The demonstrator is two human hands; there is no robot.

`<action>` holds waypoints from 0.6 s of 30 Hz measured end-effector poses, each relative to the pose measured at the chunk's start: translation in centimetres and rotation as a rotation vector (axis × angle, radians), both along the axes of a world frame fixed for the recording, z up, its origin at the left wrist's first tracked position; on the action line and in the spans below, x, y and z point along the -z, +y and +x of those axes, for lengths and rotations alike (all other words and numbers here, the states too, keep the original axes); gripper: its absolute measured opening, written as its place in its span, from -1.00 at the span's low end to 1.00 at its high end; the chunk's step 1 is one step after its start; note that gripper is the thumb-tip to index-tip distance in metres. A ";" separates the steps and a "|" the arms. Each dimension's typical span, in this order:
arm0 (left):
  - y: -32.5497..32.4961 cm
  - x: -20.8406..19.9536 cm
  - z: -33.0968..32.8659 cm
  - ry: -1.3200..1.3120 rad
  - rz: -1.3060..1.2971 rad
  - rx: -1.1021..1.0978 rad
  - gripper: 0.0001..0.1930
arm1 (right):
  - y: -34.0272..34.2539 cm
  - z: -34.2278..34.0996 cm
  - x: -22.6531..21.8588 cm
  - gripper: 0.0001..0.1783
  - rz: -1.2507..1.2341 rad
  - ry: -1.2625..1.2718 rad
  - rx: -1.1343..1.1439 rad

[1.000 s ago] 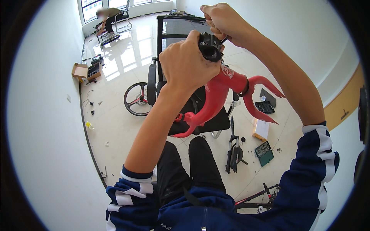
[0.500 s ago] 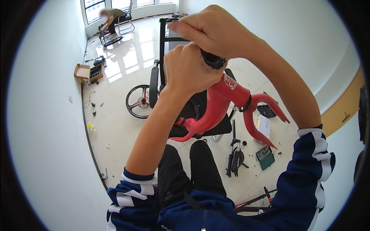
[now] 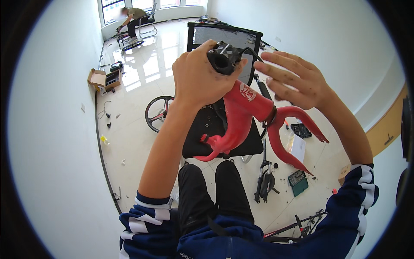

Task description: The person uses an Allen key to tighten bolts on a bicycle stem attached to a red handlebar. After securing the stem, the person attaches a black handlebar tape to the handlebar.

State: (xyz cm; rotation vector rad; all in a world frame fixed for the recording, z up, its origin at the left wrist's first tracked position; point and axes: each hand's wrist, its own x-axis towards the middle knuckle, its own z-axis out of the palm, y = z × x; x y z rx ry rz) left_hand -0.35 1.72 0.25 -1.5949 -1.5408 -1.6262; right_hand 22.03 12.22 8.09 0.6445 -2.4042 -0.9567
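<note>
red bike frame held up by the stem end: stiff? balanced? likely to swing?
Red frame looks rigid tubing, so probably no flex. The left hand alone grips the black stem; the fork hangs low, so it may swing. The right hand is open, off it.

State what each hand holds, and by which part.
The left hand grips the red bicycle frame at its top, around the black stem. The right hand is open, holding nothing.

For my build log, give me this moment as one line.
left hand: grips black stem atop red bike frame | right hand: open, off the stem | frame: held above black chair
</note>
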 end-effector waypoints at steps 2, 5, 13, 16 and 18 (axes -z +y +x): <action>0.2 0.0 0.3 -0.019 -0.037 0.010 -0.53 | 1.7 0.5 1.7 -0.64 -0.156 0.088 -0.002; 0.1 0.1 0.1 -0.036 -0.045 0.020 -0.54 | 2.6 -0.1 2.9 -0.57 -0.354 0.195 0.053; 0.5 0.2 0.5 -0.003 -0.046 -0.007 -0.54 | 1.6 -1.1 2.3 -0.84 -0.836 0.187 0.201; 0.5 0.0 0.8 -0.015 -0.067 0.008 -0.54 | -0.8 -2.2 1.0 -0.85 -0.991 0.166 0.319; 0.3 -0.2 1.0 -0.008 -0.064 0.017 -0.55 | -1.0 -3.3 1.1 -0.83 -0.930 0.172 0.294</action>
